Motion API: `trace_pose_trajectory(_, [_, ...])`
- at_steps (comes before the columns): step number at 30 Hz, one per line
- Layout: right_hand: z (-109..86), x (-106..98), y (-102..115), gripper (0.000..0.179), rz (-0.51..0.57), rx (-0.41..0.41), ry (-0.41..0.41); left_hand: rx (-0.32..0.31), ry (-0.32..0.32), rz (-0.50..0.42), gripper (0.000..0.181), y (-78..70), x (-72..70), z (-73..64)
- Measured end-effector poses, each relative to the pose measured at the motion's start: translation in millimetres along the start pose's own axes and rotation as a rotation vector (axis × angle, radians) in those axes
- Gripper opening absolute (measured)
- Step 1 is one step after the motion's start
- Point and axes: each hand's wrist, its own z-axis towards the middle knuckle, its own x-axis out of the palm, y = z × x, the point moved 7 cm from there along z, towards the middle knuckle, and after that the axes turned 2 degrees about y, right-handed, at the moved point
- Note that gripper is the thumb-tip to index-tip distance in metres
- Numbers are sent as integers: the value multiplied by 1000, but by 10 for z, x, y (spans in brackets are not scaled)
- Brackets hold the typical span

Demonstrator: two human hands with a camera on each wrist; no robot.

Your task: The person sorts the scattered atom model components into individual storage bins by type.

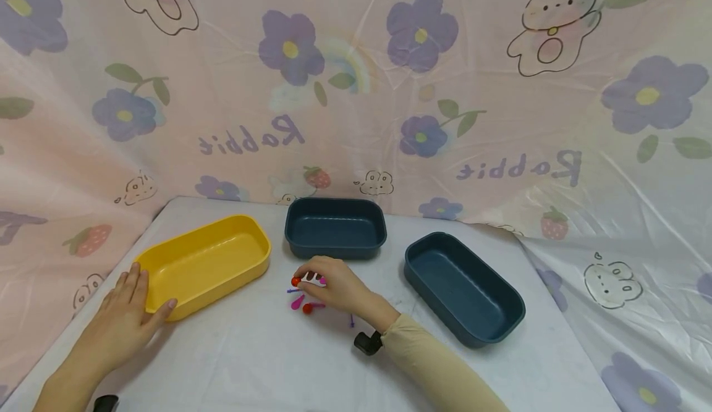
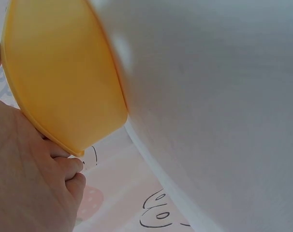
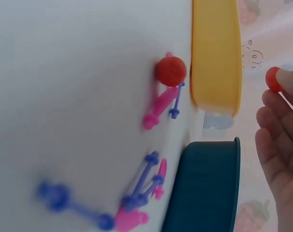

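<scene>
My right hand (image 1: 336, 282) pinches a small red ball (image 3: 272, 79) between thumb and fingertips, raised over a scatter of small pieces. Under it on the white table lie a second red ball (image 3: 170, 71), pink pin-like pieces (image 3: 160, 108) and thin purple sticks with knobbed ends (image 3: 142, 179); the hand covers some of these in the head view. My left hand (image 1: 122, 319) rests on the near left corner of a yellow tray (image 1: 222, 290), fingers straight along the rim and thumb spread over the front side. In the left wrist view its fingers touch the tray's edge.
A dark blue tray (image 1: 336, 253) stands at the back middle, just beyond my right hand. Another dark blue tray (image 1: 445, 304) sits angled on the right. A patterned cloth (image 1: 356, 109) with flowers and rabbits hangs behind the table.
</scene>
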Motion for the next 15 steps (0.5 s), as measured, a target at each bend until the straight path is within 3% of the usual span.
trace_pose_trajectory(15, [625,82,-16,20,5,31,-43,-19,22,-2,93,1,-4,-5])
